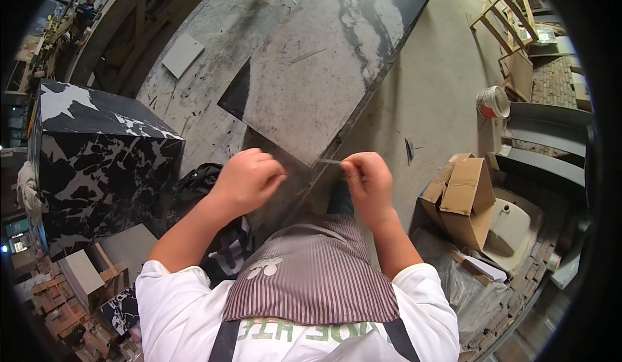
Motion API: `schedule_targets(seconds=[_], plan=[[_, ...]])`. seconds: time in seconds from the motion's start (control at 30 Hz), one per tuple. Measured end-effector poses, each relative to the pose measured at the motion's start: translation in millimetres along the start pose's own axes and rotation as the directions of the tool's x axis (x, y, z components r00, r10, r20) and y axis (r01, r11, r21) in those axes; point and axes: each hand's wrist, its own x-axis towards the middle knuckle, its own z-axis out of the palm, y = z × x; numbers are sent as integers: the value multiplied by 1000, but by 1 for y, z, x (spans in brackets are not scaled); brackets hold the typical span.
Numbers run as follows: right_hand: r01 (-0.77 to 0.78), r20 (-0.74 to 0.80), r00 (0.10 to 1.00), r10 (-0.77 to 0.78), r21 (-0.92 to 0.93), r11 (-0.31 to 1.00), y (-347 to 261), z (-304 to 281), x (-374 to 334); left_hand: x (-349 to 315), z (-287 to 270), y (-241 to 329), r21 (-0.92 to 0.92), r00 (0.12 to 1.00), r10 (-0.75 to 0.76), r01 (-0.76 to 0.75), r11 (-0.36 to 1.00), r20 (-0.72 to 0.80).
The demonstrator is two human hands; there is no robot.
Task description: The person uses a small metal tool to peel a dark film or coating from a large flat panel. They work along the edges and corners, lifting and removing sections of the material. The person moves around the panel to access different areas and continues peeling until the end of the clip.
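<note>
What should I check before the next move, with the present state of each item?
1. Right hand has a grip on the thin strip: ok, pinched between thumb and fingers.
2. Left hand holds nothing: cannot tell, its fingers are curled and hide the palm.
3. Thin strip touches the grey-and-black slab: cannot tell, its tip shows by the slab's near corner, but contact is unclear.
4. Slab top free of loose pieces: not ok, a narrow sliver lies on it.
5. Open cardboard box apart from the slab: ok, it sits off to the right.
</note>
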Motion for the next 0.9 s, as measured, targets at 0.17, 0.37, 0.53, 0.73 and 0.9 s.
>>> schedule_targets(seconds=[0.17,0.37,0.53,0.73,0.9], plan=[[-291,-68,940,333,345,892,14,4,1,-32,-13,-18,358,841,-334,182,916,425],[-381,-70,900,430,352,855,33,1,14,-31,10,-24,323,988,-38,-13,946,149],[-396,-102,887,450,334,856,44,0,22,-5,12,-15,320,919,-104,-25,947,380],[-440,-85,870,486,315,841,48,-3,30,48,10,7,114,990,125,-116,987,-66],[-437,-72,874,481,315,842,51,4,37,123,41,-8,-102,955,100,-133,986,-278]])
